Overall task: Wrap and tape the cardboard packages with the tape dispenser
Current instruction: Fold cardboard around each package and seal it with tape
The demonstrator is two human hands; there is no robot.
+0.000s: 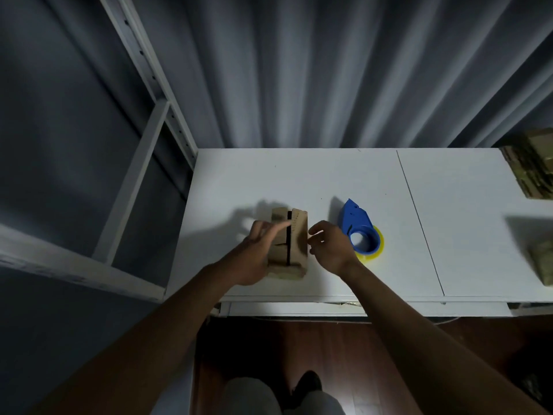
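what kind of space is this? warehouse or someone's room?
Probably a makeshift packing spot in a room, not a warehouse: a white table against grey curtains, a blue tape dispenser, and stacked cardboard packages at the table's right edge.

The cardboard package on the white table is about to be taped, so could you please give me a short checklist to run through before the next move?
1. Cardboard package lies flat on the white table: ok.
2. Flaps closed: not ok, a dark gap runs along the top.
3. Left hand steadies the package: ok, it rests on the package's left side, fingers stretched over the top.
4. Right hand free to take the tape: cannot tell, its curled fingers sit at the package's right edge.
5. Blue tape dispenser within reach: ok, just right of the right hand, untouched.
6. Free tape end ready: cannot tell.
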